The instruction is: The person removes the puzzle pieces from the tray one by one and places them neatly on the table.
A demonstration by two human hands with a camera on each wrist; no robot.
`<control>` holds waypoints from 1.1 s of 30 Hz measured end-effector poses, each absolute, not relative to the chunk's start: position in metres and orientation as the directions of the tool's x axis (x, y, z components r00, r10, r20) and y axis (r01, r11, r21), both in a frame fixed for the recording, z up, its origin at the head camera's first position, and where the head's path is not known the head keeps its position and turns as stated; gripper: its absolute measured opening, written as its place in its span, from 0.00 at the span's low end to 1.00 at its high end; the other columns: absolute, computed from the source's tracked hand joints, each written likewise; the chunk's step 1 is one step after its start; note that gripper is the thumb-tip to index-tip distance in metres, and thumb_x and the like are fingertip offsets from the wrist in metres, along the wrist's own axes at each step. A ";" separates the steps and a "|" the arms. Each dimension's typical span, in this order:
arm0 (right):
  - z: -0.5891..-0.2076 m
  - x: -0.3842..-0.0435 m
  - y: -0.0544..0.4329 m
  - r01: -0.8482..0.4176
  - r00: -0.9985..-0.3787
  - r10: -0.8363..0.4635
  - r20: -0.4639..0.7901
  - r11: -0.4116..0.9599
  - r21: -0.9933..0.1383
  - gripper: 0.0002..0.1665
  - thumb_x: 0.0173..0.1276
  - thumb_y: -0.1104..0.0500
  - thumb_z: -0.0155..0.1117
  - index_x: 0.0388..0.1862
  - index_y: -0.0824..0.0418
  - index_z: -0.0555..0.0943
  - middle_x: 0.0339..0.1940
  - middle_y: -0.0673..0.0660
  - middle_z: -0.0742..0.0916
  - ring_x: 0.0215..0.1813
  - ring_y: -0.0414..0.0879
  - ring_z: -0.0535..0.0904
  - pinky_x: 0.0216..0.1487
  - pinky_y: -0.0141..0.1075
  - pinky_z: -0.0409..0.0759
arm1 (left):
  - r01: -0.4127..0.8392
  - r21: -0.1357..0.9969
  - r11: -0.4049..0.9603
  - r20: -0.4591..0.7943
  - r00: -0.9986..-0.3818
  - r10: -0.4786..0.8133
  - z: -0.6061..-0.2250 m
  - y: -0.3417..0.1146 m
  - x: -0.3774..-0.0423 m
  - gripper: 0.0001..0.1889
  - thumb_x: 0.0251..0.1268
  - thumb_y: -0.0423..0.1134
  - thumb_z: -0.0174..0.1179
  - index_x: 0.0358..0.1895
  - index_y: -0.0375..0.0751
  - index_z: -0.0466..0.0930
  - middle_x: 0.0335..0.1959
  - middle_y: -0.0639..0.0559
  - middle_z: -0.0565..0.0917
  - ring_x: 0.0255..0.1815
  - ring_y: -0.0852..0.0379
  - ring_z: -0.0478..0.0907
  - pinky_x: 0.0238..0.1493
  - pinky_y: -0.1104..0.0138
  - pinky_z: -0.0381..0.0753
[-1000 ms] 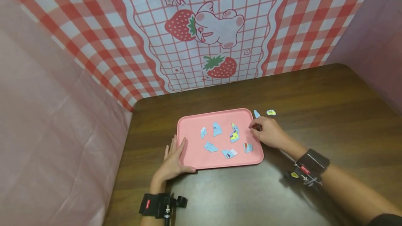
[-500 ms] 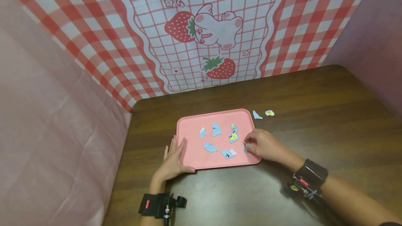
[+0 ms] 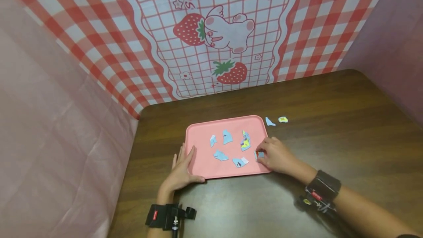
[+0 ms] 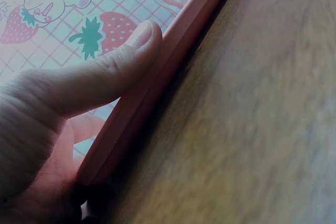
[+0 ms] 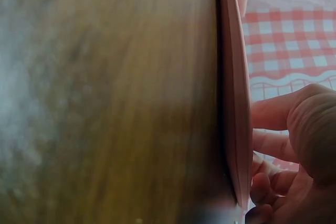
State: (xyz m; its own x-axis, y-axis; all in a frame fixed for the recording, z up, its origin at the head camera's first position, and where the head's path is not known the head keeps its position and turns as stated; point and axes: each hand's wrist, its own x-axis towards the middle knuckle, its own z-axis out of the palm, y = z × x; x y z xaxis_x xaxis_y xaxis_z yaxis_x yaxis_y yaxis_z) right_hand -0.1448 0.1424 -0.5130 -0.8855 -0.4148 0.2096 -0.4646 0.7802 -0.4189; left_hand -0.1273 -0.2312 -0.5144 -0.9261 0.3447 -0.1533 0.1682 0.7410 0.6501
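A shallow pink tray point(image 3: 201, 170) lies on the table, bearing several irregular, light-blue puzzle pieces. My left hand point(image 3: 181, 169) rests at its near left corner, fingers spread over the left rim. In the left wrist view, the thumb point(image 4: 118, 66) lies along the front rim. At the tray's right end, the thumb and forefinger of my right hand point(image 3: 277, 154) pinch a blue puzzle piece with red point(image 3: 260, 154), partly hidden by the fingers. A yellow-patterned piece point(image 3: 245, 143) lies just beyond it, and a piece with a white corner point(image 3: 239, 162) to its left.
Beyond the tray's far right corner, a slim blue piece point(image 3: 269, 122) and a small yellow piece point(image 3: 283, 119) lie on the brown wooden table point(image 3: 324, 120). A strawberry-print checked cloth point(image 3: 231, 28) hangs behind the table, with a pale pink cloth point(image 3: 66, 139) at the left.
My right hand has come from the tray's far right rim down to the red-and-blue puzzle piece and taken hold of it. My left hand has stayed at the tray corner.
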 end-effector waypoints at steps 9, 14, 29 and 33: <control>-0.511 -0.143 0.138 -0.441 -0.897 -0.397 0.192 0.787 -0.431 0.15 0.49 0.60 0.80 0.34 0.55 0.84 0.32 0.49 0.80 0.37 0.48 0.73 0.40 0.44 0.73 | 0.160 0.651 0.742 -0.154 -0.929 0.336 -0.516 -0.232 -0.126 0.67 0.41 0.62 0.79 0.82 0.43 0.48 0.82 0.38 0.32 0.82 0.42 0.26 0.75 0.43 0.24; -0.510 -0.141 0.134 -0.415 -0.909 -0.379 0.171 0.797 -0.439 0.16 0.49 0.59 0.80 0.35 0.54 0.82 0.32 0.48 0.80 0.37 0.48 0.74 0.40 0.46 0.71 | 0.160 0.650 0.743 -0.156 -0.929 0.337 -0.515 -0.233 -0.126 0.67 0.41 0.62 0.80 0.82 0.43 0.47 0.82 0.38 0.32 0.82 0.43 0.26 0.75 0.44 0.23; -0.509 -0.137 0.133 -0.421 -0.906 -0.361 0.222 0.705 -0.571 0.12 0.55 0.68 0.75 0.36 0.56 0.86 0.21 0.42 0.77 0.25 0.39 0.70 0.28 0.34 0.70 | 0.168 0.643 0.748 -0.165 -0.923 0.349 -0.516 -0.233 -0.128 0.67 0.41 0.66 0.77 0.82 0.45 0.45 0.82 0.40 0.31 0.82 0.46 0.24 0.75 0.45 0.22; -0.509 -0.138 0.135 -0.441 -0.897 -0.351 0.269 0.672 -0.595 0.12 0.54 0.70 0.74 0.35 0.57 0.87 0.21 0.42 0.78 0.25 0.36 0.71 0.27 0.32 0.71 | 0.160 0.647 0.745 -0.170 -0.923 0.346 -0.516 -0.232 -0.129 0.67 0.41 0.65 0.78 0.82 0.45 0.46 0.82 0.40 0.31 0.82 0.45 0.25 0.75 0.45 0.22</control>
